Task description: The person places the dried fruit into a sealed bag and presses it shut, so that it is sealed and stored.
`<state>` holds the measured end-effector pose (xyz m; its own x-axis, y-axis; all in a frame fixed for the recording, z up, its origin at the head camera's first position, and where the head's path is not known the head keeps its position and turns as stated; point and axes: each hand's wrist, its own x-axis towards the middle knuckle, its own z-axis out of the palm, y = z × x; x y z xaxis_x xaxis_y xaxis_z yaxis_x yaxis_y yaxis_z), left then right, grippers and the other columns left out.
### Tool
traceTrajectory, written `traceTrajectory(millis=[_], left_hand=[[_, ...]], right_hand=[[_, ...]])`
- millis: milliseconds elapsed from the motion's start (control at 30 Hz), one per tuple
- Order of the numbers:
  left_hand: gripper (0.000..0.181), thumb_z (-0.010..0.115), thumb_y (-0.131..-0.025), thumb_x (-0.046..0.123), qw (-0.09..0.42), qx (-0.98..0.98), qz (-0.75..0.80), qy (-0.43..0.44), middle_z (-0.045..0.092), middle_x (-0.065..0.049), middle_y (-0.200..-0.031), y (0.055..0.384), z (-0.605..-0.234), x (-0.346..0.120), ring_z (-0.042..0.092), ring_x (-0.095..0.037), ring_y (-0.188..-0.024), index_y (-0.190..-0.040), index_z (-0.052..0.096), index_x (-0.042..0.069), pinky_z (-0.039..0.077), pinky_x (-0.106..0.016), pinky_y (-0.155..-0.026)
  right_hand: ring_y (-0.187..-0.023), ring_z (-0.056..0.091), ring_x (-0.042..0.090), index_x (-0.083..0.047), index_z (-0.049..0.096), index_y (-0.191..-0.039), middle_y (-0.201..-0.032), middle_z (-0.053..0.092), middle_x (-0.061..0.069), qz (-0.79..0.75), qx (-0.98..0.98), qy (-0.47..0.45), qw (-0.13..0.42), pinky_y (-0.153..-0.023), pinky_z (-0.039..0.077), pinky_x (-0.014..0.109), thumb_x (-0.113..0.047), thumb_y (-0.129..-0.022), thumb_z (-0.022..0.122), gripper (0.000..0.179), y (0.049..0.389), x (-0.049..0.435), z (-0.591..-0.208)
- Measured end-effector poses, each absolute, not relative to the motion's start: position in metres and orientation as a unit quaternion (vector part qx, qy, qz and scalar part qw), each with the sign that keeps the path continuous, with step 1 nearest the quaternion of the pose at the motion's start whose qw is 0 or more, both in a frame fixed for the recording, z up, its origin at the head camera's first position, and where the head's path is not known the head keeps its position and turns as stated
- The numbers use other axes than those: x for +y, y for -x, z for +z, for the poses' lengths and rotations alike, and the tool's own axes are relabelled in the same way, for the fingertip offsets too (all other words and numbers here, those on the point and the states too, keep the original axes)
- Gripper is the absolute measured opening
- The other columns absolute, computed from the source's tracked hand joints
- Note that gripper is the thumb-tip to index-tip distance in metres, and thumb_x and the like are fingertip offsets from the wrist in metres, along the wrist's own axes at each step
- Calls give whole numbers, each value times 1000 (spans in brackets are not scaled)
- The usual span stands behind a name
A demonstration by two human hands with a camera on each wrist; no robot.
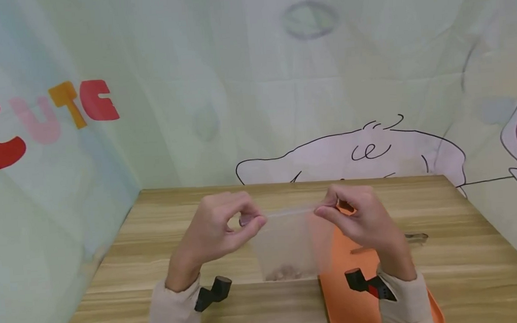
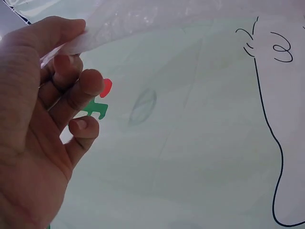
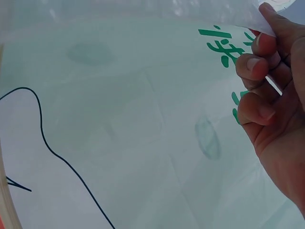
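Note:
A translucent plastic bag (image 1: pixel 286 244) hangs between my two hands over the table, its top edge stretched straight. Small brownish pieces (image 1: pixel 285 272) lie along the bottom of the bag; their kind is too blurred to make out. My left hand (image 1: pixel 222 228) pinches the bag's top left corner between thumb and index finger. At the opposite top corner, my right hand (image 1: pixel 361 217) pinches it the same way. In the left wrist view the plastic (image 2: pixel 124 24) runs from the fingertips toward the right, the other fingers curled loosely below.
An orange tray (image 1: pixel 351 294) lies on the wooden table (image 1: pixel 156 237), partly behind the bag and under my right forearm. Metal tongs (image 1: pixel 416 238) stick out past the right wrist. A printed curtain (image 1: pixel 183 87) stands behind and beside the table.

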<state>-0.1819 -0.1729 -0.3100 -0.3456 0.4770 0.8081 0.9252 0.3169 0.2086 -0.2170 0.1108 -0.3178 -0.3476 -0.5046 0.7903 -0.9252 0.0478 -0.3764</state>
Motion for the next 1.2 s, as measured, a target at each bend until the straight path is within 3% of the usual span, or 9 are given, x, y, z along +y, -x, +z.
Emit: traceTrajectory(millis=[133, 333, 433, 567, 667, 833, 1000, 1100, 1200], left_hand=[[14, 67, -93, 11, 313, -746, -359, 466, 54, 8, -68, 183, -309, -176, 48, -4, -62, -80, 62, 14, 40, -16, -57], [22, 64, -99, 23, 294, -757, -368, 452, 51, 10, -66, 181, -310, -185, 46, -3, -61, -79, 62, 15, 36, -17, -55], [20, 67, -98, 22, 265, -771, -383, 435, 52, 12, -67, 179, -312, -194, 46, -2, -60, -80, 63, 17, 35, -17, -56], [16, 71, -94, 9, 200, -802, -392, 405, 55, 13, -70, 176, -316, -207, 48, -3, -61, -83, 64, 18, 38, -21, -56], [15, 68, -95, 6, 140, -833, -375, 381, 56, 13, -71, 177, -322, -214, 48, -2, -60, -87, 65, 17, 41, -23, -53], [15, 61, -102, 16, 45, -871, -352, 340, 54, 11, -65, 193, -347, -224, 48, -2, -54, -87, 63, 15, 42, -23, -51], [19, 58, -104, 22, -24, -890, -346, 296, 51, 9, -63, 225, -385, -229, 48, -5, -53, -87, 62, 12, 42, -24, -53], [18, 59, -102, 20, -33, -896, -343, 280, 53, 7, -67, 242, -413, -231, 49, -4, -57, -87, 64, 11, 43, -23, -55], [16, 61, -101, 16, -26, -899, -340, 275, 56, 7, -72, 253, -441, -233, 49, -4, -62, -86, 64, 10, 44, -23, -57]], right_hand=[[-48, 37, -1, -12, 56, -76, -69, 63, -3, 452, -685, -516, 245, -44, 30, 14, -26, -99, 64, 28, 217, 119, -315], [-50, 32, 5, -13, 59, -75, -67, 60, -4, 456, -686, -506, 254, -44, 27, 20, -25, -98, 66, 27, 220, 121, -316], [-51, 35, 7, -14, 60, -75, -65, 56, -5, 488, -699, -483, 197, -44, 29, 23, -14, -96, 69, 23, 223, 116, -320], [-51, 41, 10, -15, 63, -78, -64, 52, -4, 524, -729, -430, 94, -43, 34, 25, -2, -94, 68, 21, 224, 105, -328], [-50, 42, 11, -15, 64, -80, -63, 52, -2, 509, -762, -399, 33, -43, 35, 25, -9, -98, 66, 19, 226, 98, -336], [-49, 40, 10, -15, 61, -79, -62, 52, -2, 433, -813, -386, -49, -46, 34, 25, -27, -102, 61, 26, 240, 89, -358], [-49, 37, 6, -19, 60, -80, -60, 47, -8, 340, -853, -391, -65, -52, 34, 24, -30, -103, 60, 25, 267, 79, -387], [-53, 39, 4, -20, 63, -85, -68, 52, -11, 283, -869, -401, -67, -56, 38, 24, -27, -102, 62, 18, 281, 74, -409], [-61, 50, 4, -18, 66, -92, -78, 62, -9, 237, -875, -417, -66, -59, 44, 25, -22, -100, 64, 9, 290, 69, -428]])
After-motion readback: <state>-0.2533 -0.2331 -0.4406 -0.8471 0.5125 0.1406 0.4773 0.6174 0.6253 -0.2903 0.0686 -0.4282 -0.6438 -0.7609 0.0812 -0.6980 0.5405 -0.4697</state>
